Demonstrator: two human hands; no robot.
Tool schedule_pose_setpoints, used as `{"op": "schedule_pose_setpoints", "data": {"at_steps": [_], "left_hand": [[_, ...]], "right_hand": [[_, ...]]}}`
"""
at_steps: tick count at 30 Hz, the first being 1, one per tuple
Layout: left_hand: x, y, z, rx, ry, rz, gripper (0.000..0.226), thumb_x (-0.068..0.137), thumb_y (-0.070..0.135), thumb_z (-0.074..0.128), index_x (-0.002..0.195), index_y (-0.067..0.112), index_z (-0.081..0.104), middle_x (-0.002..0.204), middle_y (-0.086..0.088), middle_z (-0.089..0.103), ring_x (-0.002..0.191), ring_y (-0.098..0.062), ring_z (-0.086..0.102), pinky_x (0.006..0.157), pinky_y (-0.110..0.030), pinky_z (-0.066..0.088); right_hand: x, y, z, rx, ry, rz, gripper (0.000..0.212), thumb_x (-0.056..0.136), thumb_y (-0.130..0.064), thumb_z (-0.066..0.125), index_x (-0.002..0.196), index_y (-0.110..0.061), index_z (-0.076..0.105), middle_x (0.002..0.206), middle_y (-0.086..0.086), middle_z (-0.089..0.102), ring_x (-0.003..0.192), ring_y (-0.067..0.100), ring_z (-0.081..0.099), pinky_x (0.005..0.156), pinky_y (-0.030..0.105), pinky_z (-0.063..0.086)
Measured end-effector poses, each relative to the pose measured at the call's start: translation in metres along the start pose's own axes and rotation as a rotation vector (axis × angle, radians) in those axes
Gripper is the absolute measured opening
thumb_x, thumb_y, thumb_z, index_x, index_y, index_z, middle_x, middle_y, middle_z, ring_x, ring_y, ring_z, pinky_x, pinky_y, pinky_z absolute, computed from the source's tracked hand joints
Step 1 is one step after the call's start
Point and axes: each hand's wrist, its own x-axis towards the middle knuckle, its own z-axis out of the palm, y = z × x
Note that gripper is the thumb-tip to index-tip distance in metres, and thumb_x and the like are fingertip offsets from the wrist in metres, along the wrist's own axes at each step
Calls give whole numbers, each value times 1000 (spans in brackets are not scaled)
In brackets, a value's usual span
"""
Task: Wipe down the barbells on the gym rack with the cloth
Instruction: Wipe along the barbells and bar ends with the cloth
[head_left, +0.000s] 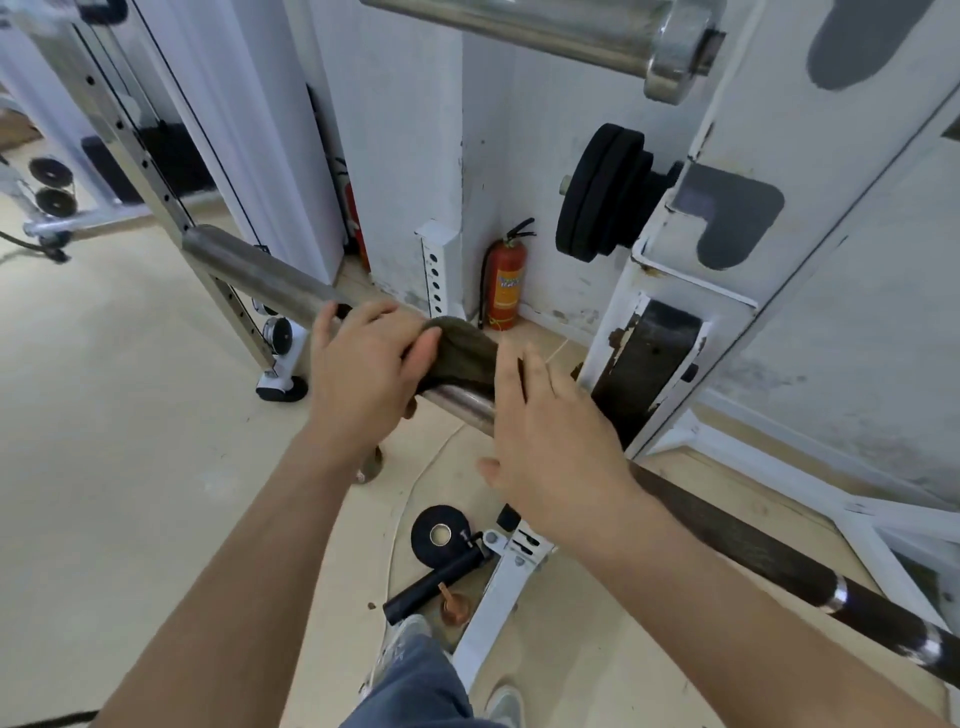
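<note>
A steel barbell (260, 278) runs from the upper left down to the lower right, where its shaft turns dark (769, 551). A dark olive cloth (465, 353) is draped over the bar's sleeve near the white rack upright (670, 312). My left hand (363, 369) lies over the bar and pinches the cloth's left end with its thumb. Just right of the cloth is my right hand (550, 436), its fingers straight and their tips at the cloth's edge. A second steel barbell (519, 26) rests higher on the rack, at the top of the view.
Black weight plates (602, 192) hang on a rack peg. A red fire extinguisher (504, 280) stands by the wall. On the floor below lie a small black plate (441, 535), a black roller (431, 587) and a white bench frame (498, 597). A cable machine (156, 156) stands left.
</note>
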Motion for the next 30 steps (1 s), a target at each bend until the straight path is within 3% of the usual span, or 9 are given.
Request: {"op": "schedule_pose_setpoints", "data": {"at_steps": [3, 7, 12, 17, 20, 23, 26, 28, 30], "left_hand": [[3, 1, -7, 35, -47, 134, 46, 98, 44, 27, 100, 27, 70, 110, 17, 68, 124, -14, 50, 113, -50, 19], [-30, 37, 12, -192, -66, 328, 45, 102, 35, 28, 115, 19, 68, 118, 8, 67, 120, -12, 54, 114, -35, 22], [-1, 3, 14, 14, -16, 252, 52, 102, 39, 18, 85, 23, 64, 81, 11, 60, 87, -17, 60, 106, -35, 27], [18, -12, 4, 50, 59, -3, 40, 97, 33, 28, 64, 24, 48, 67, 12, 48, 77, -16, 54, 111, -44, 27], [-13, 30, 19, -39, 59, 172, 40, 95, 34, 32, 89, 22, 70, 86, 9, 67, 94, -15, 60, 112, -43, 22], [-20, 21, 22, -3, 31, 283, 39, 98, 38, 33, 111, 26, 67, 111, 11, 66, 115, -12, 55, 114, -46, 19], [5, -30, 10, 38, 112, 29, 37, 101, 35, 34, 107, 24, 69, 112, 9, 66, 117, -13, 52, 113, -50, 20], [12, -45, 5, 21, 117, -107, 38, 101, 33, 34, 112, 20, 68, 120, 7, 65, 125, -16, 48, 112, -52, 22], [-2, -25, 12, 10, 127, -94, 40, 99, 35, 35, 118, 19, 67, 129, 4, 62, 127, -23, 48, 107, -52, 30]], "right_hand": [[6, -2, 9, -102, -14, 20, 90, 93, -36, 59, 151, -1, 0, 145, 25, 34, 130, 34, 38, 109, 40, 34], [12, 1, 4, -65, -17, 30, 87, 93, -37, 59, 149, 1, 5, 144, 22, 26, 129, 31, 36, 104, 35, 36], [7, 2, 2, -67, -4, -6, 88, 93, -34, 58, 151, 0, 0, 144, 25, 25, 130, 33, 38, 105, 35, 37], [13, 2, 7, -116, 15, -61, 96, 92, -31, 58, 151, -6, -14, 159, 22, -7, 148, 37, -7, 121, 49, 8], [19, -1, 7, -134, 58, -69, 112, 84, -33, 67, 150, -7, -19, 160, 18, -16, 147, 34, -16, 119, 53, 4], [19, 1, 8, -74, 59, -64, 112, 85, -32, 67, 150, -9, -22, 160, 19, -16, 148, 35, -10, 120, 49, 9], [17, 1, 3, -17, -7, -43, 109, 89, -31, 63, 148, -9, -26, 160, 23, -9, 144, 34, 20, 112, 40, 31], [20, 0, 3, -45, -53, -37, 106, 91, -32, 60, 147, -7, -26, 157, 23, 15, 131, 32, 41, 98, 36, 42], [22, -1, 2, -93, -76, -47, 104, 91, -32, 60, 149, -5, -22, 142, 18, 41, 114, 28, 52, 85, 34, 45]]}}
